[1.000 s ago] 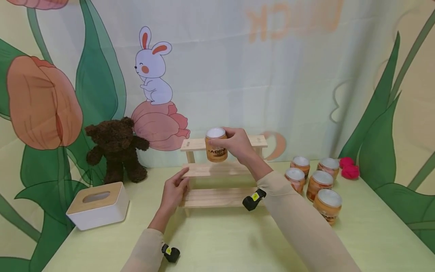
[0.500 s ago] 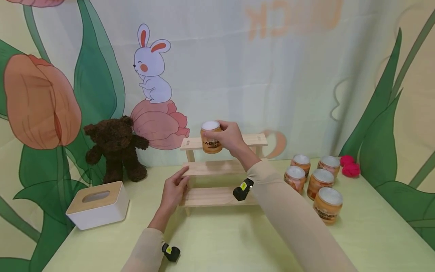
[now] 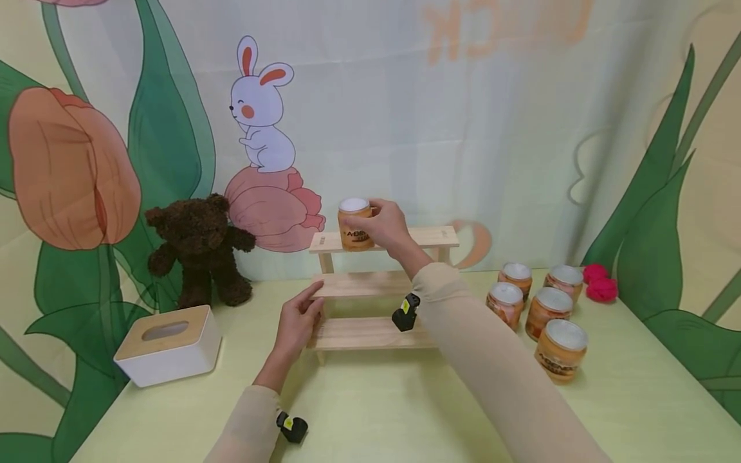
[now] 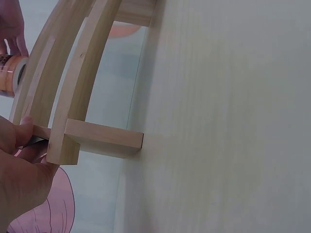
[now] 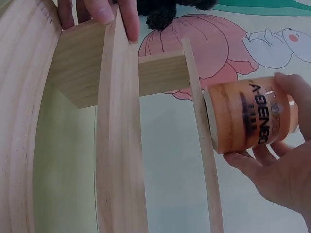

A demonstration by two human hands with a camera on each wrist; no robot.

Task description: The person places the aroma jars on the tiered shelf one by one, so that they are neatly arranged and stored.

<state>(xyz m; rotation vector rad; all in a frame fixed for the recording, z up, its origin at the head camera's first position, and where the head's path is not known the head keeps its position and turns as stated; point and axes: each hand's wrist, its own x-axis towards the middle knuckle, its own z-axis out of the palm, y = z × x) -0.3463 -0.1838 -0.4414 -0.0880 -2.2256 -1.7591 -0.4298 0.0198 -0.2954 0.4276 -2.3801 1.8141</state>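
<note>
In the head view, the right hand (image 3: 379,225) gripped an orange jar (image 3: 354,224) with a white lid, fingers curled round its side, and held it upright at the left end of the top tier of a three-tier wooden rack (image 3: 382,288) standing toward the desk's back edge; whether the jar's base rested on the board could not be told. The left hand (image 3: 298,321) held the left end of the rack's middle tier, thumb on top and fingers beneath. Five more jars (image 3: 541,308) stood grouped near the desk's right edge, with two red pompoms (image 3: 599,284) behind them at the back right corner. A brown teddy bear (image 3: 197,247) sat at the back left, and a white tissue box (image 3: 168,347) lay near the left edge. In the left wrist view, the left hand (image 4: 19,170) pinched the end of a board beside the rack's leg (image 4: 102,141), and the jar (image 4: 12,75) showed at the frame's left edge. In the right wrist view, the right hand (image 5: 274,170) clasped the jar (image 5: 248,114), its base touching or just beside the top board's edge, while the left hand's fingers (image 5: 121,14) gripped the middle board.
</note>
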